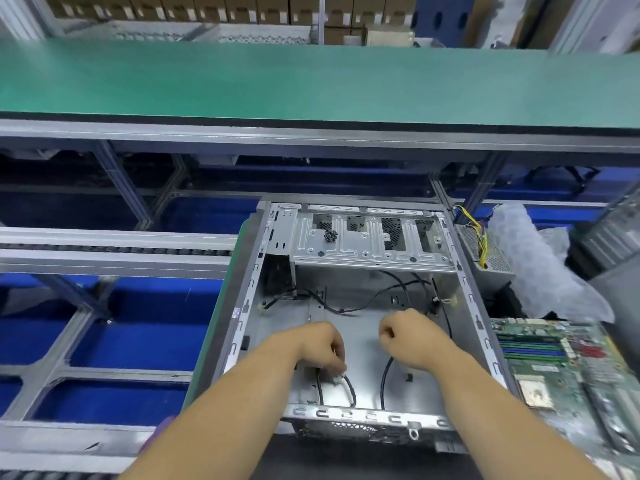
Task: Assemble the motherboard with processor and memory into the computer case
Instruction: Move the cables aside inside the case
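Observation:
An open grey metal computer case (242, 306) lies on its side in front of me, its inside bare except for black cables (349, 308) along the far wall. Inside it, my left hand (320, 344) pinches a small white connector on a black cable (349, 388) near the front wall. My right hand (412, 336) is curled round another black cable (383, 379) that runs down to the front edge. A green motherboard (561, 372) with memory slots and a square processor lies outside the case, to its right.
A power supply (485, 251) with yellow wires sits at the case's far right corner, beside crumpled plastic wrap (540, 268). A green conveyor belt (311, 81) crosses the back. Metal frame rails (114, 261) over blue bins fill the left side.

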{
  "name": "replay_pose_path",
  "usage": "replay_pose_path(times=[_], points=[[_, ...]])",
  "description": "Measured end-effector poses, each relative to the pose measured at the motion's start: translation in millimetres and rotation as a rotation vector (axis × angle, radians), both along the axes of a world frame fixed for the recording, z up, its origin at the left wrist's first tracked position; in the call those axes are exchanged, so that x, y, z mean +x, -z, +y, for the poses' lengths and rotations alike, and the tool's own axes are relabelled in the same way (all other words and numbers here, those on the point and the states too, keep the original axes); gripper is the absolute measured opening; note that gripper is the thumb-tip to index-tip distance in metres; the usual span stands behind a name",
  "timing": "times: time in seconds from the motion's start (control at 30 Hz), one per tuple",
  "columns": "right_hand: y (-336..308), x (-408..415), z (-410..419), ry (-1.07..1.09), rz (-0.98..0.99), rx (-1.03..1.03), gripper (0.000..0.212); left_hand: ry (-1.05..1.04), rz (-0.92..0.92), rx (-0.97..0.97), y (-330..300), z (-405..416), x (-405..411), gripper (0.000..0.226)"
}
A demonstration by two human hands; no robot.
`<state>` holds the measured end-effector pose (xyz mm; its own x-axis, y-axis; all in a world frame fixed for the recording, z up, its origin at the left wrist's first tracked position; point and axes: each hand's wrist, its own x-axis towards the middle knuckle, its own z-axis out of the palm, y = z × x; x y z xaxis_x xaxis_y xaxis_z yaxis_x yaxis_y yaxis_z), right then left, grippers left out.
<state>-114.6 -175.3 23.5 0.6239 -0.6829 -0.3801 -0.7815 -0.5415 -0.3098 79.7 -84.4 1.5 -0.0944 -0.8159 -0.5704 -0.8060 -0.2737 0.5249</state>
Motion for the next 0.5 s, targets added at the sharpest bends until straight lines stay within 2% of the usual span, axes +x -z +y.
replay_pose_path(times=[0.17,0.27,0.37,0.5], points=[[8,26,4,-0.156,0.064,0.092,0.025,0.019,0.020,0.035,0,-1,-2,0.025],[12,22,-6,-0.068,-0.002,0.085,0.022,-0.035,0.025,0.043,2,-1,0,0.018],[15,11,-17,0.028,-0.057,0.109,0.021,-0.089,-0.194,0.015,0,-2,3,0.025],[20,11,-17,0.041,-0.108,0.131,0.021,-0.367,-0.431,-0.017,-4,0,12,0.019]])
